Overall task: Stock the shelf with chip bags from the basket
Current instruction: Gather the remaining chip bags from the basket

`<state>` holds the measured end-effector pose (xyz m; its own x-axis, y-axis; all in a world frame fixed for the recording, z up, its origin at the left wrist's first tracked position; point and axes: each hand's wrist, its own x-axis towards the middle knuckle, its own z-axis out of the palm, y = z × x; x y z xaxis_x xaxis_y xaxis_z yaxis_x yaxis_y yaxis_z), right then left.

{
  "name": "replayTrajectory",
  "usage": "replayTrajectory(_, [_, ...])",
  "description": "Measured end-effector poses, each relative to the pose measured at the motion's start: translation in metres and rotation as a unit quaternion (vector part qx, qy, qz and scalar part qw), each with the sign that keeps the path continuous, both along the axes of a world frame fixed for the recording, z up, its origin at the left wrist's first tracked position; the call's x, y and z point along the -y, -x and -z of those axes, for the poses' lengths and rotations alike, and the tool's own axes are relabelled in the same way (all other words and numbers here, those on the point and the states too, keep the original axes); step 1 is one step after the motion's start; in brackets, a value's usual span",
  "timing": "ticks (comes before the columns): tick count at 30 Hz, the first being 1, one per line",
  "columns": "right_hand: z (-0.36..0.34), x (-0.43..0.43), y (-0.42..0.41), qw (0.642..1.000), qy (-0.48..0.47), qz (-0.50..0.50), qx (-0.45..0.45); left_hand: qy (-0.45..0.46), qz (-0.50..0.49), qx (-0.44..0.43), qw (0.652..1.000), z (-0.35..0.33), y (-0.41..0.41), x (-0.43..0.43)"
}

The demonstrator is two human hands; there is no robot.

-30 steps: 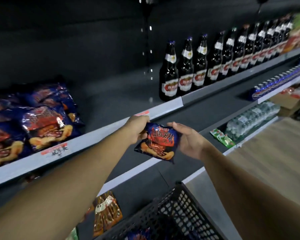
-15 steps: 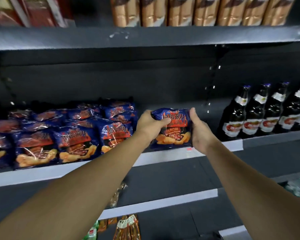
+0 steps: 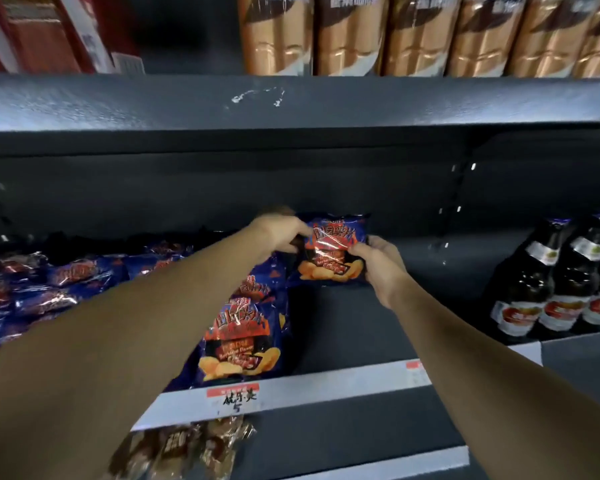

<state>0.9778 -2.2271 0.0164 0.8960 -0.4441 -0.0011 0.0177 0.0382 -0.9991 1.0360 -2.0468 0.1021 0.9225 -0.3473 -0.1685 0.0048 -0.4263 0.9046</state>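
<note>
Blue and red shiny chip bag (image 3: pixel 331 251): upright near the back of the dark grey metal shelf (image 3: pixel 343 323), just right of the row of same blue bags (image 3: pixel 239 337).
Left hand (image 3: pixel 281 232): pinching the bag's top left edge.
Right hand (image 3: pixel 378 263): gripping the bag's right side.
Dark glass bottles (image 3: pixel 548 282): standing far right on the same shelf.

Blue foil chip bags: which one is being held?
The upright blue foil chip bag at the row's right end, gripped by the left hand and right hand; the other bags sit unheld.
</note>
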Motion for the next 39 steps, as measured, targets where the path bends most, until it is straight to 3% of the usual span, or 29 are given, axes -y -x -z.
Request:
replayTrajectory(8, [0.014,0.006,-0.051,0.999,0.024,0.037,-0.013,-0.116,0.06,0.192,0.973,0.011,-0.071,0.002])
replayTrajectory(14, [0.035,-0.005,-0.086,0.996,0.054,0.053,-0.038,-0.223,0.03,0.287,0.931,0.03,-0.104,-0.001])
replayTrajectory(25, [0.053,-0.01,-0.09,0.992,0.094,0.072,-0.043,-0.288,0.024,0.29,0.912,0.036,-0.095,-0.004])
replayTrajectory(35, [0.026,0.006,-0.048,0.986,0.055,0.144,-0.057,-0.226,0.011,0.316,0.921,0.007,-0.065,-0.003])
replayTrajectory(39, [0.009,0.014,-0.014,0.991,0.035,0.127,-0.037,-0.213,0.031,0.312,0.925,-0.005,-0.035,0.01])
